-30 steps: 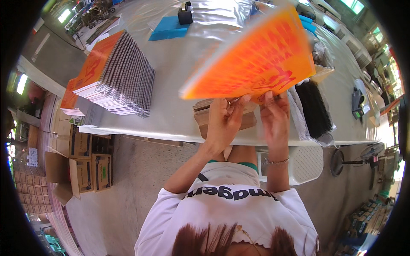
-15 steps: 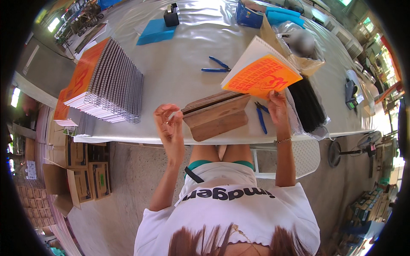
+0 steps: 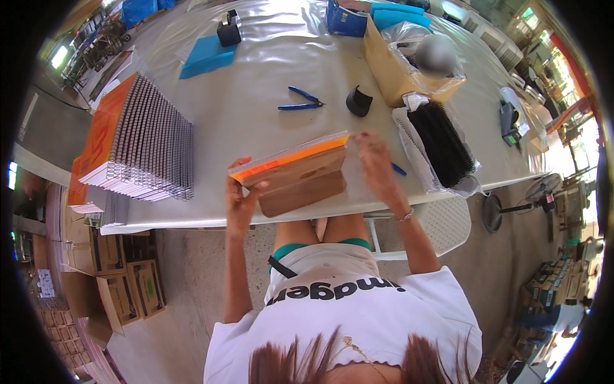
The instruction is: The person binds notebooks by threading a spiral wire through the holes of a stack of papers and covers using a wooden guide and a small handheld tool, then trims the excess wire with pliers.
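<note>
While a thin, orange-covered book (image 3: pixel 291 158) is kept on its long edge against a brown wooden block with angled faces (image 3: pixel 304 195), its left end is gripped by the left hand (image 3: pixel 240 192), the thumb being laid on the near side and the fingers bent around behind. The right hand (image 3: pixel 376 163) is held just beside the book's right end with its fingers curled inward; whether anything is pinched there, or the book is touched, cannot be told. Near the right wrist, a slim blue handle (image 3: pixel 398 169) is partly covered by that arm.

Beyond the block, a pair of blue-handled pliers (image 3: pixel 299 107) is laid with its handles spread, and near it a curved black piece (image 3: pixel 359 102) is set on the pale, plastic-covered table (image 3: pixel 249 115). To the left, a tall stack of orange-covered, wire-bound books (image 3: pixel 150 147) is seen. To the right, a bundle of black coils (image 3: pixel 441 146) is partly wrapped in white material, below a tan cardboard box lined with clear plastic (image 3: pixel 382 70).
</note>
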A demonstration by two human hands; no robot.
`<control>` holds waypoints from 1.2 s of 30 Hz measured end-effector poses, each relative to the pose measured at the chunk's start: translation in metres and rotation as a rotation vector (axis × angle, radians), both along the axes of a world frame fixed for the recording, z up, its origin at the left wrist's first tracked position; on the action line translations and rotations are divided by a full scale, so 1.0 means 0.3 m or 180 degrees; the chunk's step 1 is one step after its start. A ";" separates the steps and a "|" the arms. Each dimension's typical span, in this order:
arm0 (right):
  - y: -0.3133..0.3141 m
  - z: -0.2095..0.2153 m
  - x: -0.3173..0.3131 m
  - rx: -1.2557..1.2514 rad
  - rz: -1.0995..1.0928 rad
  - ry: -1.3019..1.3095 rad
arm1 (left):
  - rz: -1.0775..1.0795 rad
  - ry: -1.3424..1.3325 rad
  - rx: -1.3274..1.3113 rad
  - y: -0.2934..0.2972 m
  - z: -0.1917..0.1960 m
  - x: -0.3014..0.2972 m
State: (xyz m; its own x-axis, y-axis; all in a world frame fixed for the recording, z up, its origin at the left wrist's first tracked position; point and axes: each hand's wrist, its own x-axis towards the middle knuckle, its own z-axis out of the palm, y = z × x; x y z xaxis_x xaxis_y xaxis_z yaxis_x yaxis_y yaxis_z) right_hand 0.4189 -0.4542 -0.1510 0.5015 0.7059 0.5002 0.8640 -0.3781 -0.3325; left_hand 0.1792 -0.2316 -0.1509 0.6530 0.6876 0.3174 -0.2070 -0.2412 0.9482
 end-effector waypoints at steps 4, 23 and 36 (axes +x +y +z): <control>-0.109 0.113 0.237 -0.0217 -0.1674 -0.0383 | -0.0027 0.0203 -0.0044 0.113 0.038 -0.010; -0.160 0.352 0.221 0.0465 -0.0417 0.0233 | 0.1452 0.0661 0.2957 -0.201 0.254 0.196; 0.051 0.392 -0.062 0.0578 0.0641 0.1580 | 0.1104 0.0882 0.3004 -0.222 0.204 0.304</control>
